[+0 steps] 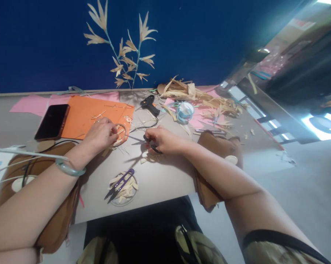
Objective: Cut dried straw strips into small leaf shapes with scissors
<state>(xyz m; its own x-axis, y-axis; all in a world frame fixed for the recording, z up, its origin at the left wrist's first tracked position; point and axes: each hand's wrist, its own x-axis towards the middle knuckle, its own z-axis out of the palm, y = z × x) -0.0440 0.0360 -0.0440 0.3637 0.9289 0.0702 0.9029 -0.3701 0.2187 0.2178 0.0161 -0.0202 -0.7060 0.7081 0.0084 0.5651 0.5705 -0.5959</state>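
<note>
My left hand (100,135) pinches a pale strip of dried leaf (120,131) at the edge of an orange paper sheet (84,113). A jade-green bangle (69,168) circles that wrist. My right hand (162,140) grips small scissors (149,143), their blades pointing left toward the strip. Cut leaf scraps (149,158) lie under the right hand. Purple thread snips (120,184) rest on a clear dish (131,200) of leaf pieces near the table's front edge.
A black phone (52,121) lies on the orange sheet's left. A black glue gun (150,104), a tape roll (185,111) and a heap of dried husks (201,97) sit behind. Brown bags (217,146) flank me. The blue wall (58,44) carries a leaf sprig (127,55).
</note>
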